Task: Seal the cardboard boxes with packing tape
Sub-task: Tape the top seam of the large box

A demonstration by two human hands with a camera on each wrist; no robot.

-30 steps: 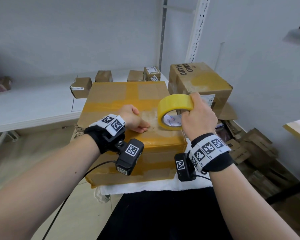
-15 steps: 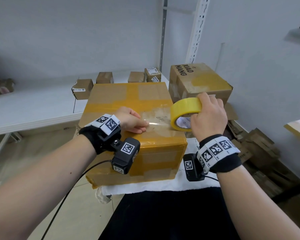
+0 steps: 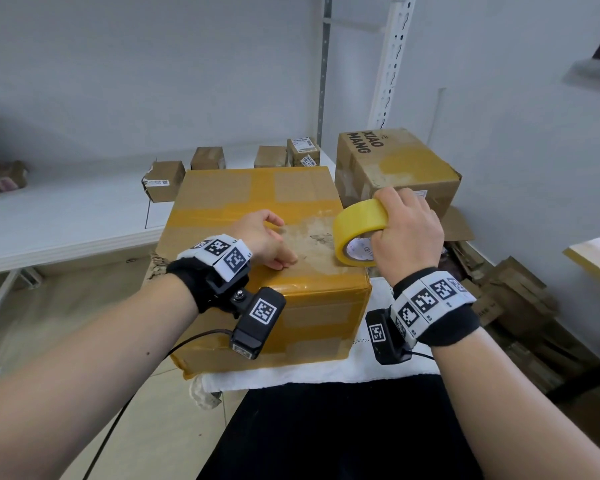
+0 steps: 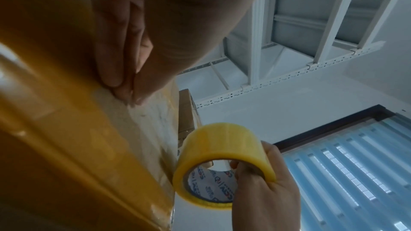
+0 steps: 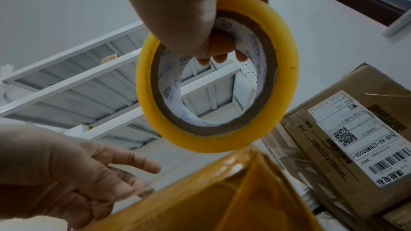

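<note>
tape roll (image 3: 359, 232) | clasped in right hand (image 3: 407, 233) grip (box (image 3: 257, 216) edge) | left hand (image 3: 264, 239) flat, pressing box

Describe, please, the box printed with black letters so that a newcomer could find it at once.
Start at the big box striped with yellow tape under the left hand. Look just past its far right corner, behind the tape roll in the right hand, at the lettered box. Alone among the boxes, it has bold black letters on top; the small boxes farther left along the shelf are much smaller.

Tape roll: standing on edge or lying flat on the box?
On edge: the tape roll shows its open core sideways, gripped by the right hand at the big box's right edge.
</note>
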